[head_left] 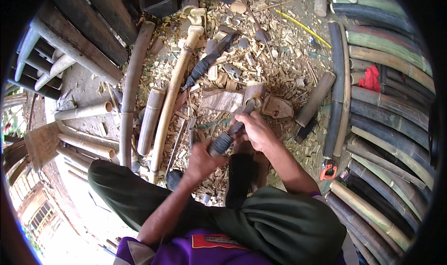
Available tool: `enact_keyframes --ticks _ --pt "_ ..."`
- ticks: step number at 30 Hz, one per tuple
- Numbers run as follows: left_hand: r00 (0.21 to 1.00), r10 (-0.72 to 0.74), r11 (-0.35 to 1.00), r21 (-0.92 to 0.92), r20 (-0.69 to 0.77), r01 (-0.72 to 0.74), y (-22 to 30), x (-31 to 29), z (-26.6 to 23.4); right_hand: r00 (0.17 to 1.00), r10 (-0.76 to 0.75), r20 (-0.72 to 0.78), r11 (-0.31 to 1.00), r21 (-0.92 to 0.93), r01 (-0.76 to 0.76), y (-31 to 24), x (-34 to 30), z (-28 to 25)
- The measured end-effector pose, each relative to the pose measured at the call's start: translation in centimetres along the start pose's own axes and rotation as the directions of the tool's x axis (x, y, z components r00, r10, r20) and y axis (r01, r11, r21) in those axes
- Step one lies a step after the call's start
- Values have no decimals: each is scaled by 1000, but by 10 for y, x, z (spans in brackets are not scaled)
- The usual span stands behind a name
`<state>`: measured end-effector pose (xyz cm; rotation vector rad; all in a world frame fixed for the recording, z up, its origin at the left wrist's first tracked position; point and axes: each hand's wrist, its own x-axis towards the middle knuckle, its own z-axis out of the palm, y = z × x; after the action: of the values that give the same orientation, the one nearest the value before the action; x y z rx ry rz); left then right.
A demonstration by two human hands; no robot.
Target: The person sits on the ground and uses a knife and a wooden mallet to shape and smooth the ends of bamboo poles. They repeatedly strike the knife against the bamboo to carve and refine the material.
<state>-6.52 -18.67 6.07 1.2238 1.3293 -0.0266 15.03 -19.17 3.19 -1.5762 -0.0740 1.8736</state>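
Observation:
A long dark tool with a cord-wrapped handle [222,143] slants up and right between my hands; it looks like a knife or chisel, but its exact kind is unclear. My left hand [203,161] is closed round the lower end of the handle. Farther up, my right hand [254,131] grips the tool's upper part, fingers curled over it. Its far tip reaches the open end of a short bamboo piece [255,89], where I cannot tell whether it is inside or only touching. That piece rests at a split wooden block [221,100] lying on the ground.
Wood chips [288,64] litter the ground. Left of my hands lie a long pale bamboo pole [175,83] and a wrapped-handle blade [212,60]. At right are stacked bamboo poles [391,120], an orange-handled saw [328,170] and a red cloth [370,78]. A yellow measuring tape [305,28] lies beyond.

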Motion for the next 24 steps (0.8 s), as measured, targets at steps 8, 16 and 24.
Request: enact_keyframes --ticks 8,16,24 --pt "984 169 650 757 -52 -71 148 37 -78 945 -253 209 726 686 42 -8 5 6" --pt "871 251 60 891 422 -449 227 25 -22 971 -174 163 330 939 -99 7 4 -5" --pt "877 93 103 872 470 -478 208 58 -82 934 -307 182 459 888 -22 21 -4 28"
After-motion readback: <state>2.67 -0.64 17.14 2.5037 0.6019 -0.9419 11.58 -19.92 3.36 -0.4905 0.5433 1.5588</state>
